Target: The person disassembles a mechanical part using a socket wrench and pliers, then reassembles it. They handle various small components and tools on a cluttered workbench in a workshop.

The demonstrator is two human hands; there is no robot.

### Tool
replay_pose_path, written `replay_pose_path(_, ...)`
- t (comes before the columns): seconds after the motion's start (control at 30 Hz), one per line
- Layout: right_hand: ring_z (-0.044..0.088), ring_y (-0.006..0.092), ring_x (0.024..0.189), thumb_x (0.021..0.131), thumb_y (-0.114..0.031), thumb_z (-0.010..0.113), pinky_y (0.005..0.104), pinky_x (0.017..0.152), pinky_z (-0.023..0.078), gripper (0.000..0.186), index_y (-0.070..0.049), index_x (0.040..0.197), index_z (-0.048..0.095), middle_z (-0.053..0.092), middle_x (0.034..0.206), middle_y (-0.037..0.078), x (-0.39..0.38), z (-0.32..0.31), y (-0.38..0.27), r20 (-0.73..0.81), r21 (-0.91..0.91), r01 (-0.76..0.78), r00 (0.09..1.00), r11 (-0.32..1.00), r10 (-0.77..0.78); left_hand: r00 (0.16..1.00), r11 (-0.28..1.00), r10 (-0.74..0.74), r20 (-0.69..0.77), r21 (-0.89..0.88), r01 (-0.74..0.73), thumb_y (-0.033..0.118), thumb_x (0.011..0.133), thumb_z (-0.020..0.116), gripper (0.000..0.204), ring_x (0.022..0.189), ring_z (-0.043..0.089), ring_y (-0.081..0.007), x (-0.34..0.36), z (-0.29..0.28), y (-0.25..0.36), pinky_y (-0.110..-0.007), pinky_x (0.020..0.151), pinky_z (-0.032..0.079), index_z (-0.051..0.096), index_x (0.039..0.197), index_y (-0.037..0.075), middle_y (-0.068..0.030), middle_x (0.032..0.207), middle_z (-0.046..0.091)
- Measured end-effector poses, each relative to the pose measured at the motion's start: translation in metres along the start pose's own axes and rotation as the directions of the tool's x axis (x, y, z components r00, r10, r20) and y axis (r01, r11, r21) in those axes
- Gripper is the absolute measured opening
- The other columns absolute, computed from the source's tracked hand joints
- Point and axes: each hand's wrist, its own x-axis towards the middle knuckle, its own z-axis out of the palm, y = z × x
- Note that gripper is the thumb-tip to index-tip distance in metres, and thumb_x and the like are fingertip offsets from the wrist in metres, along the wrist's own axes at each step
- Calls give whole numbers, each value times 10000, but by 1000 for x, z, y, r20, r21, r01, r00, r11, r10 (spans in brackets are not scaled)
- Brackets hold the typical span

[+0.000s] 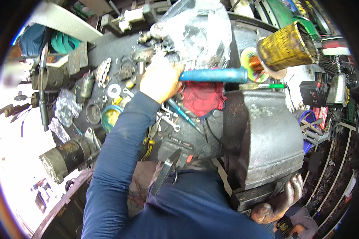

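My left hand (160, 77) is wrapped round the left end of a blue cylindrical handle (213, 75), held level above the bench. Beneath it lie a red rag (201, 97), a blue pointed tool (185, 116) and several wrenches (171, 123). A large grey metal bench vise (269, 139) fills the right side. My right hand (279, 201), darkened with grime, is beside the vise's lower edge, fingers apart and curved upward. A dark bar-like tool (166, 171) juts over the bench's front edge.
A yellow can (287, 47), a copper wire spool (256, 63), a clear plastic bag (195, 28) and a blue tool container (307, 135) surround the vise. A starter motor (64, 157) and small metal parts (105, 73) lie left. Part of another person (301, 225) shows at lower right.
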Motion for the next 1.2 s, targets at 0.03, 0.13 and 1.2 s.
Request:
replay_pose_path(0.03,535,463,1245,971,-609,575,624,1079,407,741,82,1225,656,580,1302,277,1,4,-1,-52,4,-3,999,1000,4,997,1000,11,-73,4,-10,254,806,801,404,998,681,-379,-1,1,1,-492,823,581,672,1164,118,-161,1021,670)
replay_pose_path(0.13,573,450,1188,970,-572,591,605,1030,448,745,149,1135,675,606,1253,283,2,12,-3,-109,37,32,994,999,-28,988,996,-62,-141,-73,52,281,840,775,363,880,729,-370,-5,-10,-4,-497,696,589,647,1129,102,-177,962,710)
replay_pose_path(1.2,542,347,1277,861,-593,782,594,1081,479,533,-179,1195,750,636,1277,101,-8,-9,-7,-53,223,-179,979,958,196,838,937,48,543,-316,151,171,810,801,679,1015,731,-412,69,-42,45,-449,889,571,557,1406,-48,-310,1094,733)
